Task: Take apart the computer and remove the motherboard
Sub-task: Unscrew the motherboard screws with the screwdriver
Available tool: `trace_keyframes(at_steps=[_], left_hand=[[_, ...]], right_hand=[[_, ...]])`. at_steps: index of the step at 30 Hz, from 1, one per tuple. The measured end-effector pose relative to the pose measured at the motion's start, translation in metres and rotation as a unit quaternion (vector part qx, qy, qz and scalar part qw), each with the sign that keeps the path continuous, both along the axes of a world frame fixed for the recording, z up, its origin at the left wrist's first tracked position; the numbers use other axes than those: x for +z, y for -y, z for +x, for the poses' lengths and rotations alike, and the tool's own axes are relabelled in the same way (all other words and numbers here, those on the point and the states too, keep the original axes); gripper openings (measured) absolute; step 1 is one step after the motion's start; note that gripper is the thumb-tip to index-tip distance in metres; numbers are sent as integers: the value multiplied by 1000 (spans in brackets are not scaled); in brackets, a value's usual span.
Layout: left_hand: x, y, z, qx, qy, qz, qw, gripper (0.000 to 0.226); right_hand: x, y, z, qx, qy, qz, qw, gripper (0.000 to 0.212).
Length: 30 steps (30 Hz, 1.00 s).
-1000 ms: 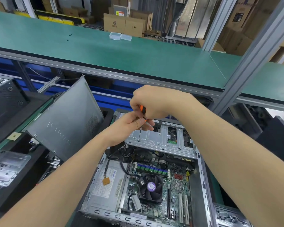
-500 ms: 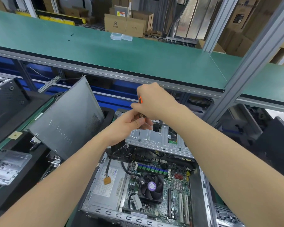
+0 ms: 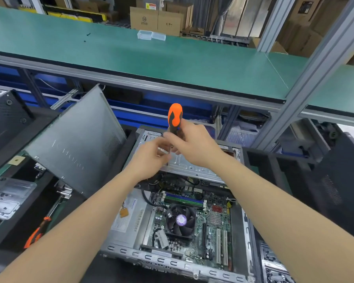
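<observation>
motherboard [image 3: 198, 233] lies flat in the open case [image 3: 172, 260], below and nearer the person than both hands.
right hand [image 3: 194, 148] fingers clamp the upright screwdriver [image 3: 175, 117] over the drive cage [image 3: 189, 165]; left hand [image 3: 149, 160] fingers bunch just under it, blurred, grip unclear.

— What shows of the person?
— Two arms only. The left forearm [image 3: 80, 227] and the right forearm [image 3: 284, 217] are bare along the whole length in view.
— And the hands?
— Bare too: the left hand [image 3: 151, 158] and the right hand [image 3: 194, 148], uncovered to the fingertips. The left fingers are blurred, so finer detail there cannot be told.
</observation>
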<state>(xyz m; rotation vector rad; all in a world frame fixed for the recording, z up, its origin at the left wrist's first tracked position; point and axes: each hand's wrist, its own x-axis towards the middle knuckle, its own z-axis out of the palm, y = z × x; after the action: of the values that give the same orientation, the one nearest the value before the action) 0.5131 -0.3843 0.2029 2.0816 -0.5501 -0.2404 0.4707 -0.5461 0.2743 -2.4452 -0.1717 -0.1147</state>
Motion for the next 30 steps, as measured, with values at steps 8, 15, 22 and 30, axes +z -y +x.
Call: trace_keyframes(at_steps=[8, 15, 22, 30], left_hand=[[10, -51, 2, 46, 61, 62, 995, 12], [8, -98, 20, 73, 52, 78, 993, 12], [2, -139, 35, 108, 55, 67, 990, 16], [-4, -144, 36, 91, 53, 35, 994, 9]], right_hand=[[4, -53, 29, 38, 32, -18, 999, 22], [-2, -104, 57, 37, 39, -6, 999, 18], [1, -138, 75, 28, 23, -10, 999, 20], [2, -135, 77, -6, 6, 5, 1000, 20]])
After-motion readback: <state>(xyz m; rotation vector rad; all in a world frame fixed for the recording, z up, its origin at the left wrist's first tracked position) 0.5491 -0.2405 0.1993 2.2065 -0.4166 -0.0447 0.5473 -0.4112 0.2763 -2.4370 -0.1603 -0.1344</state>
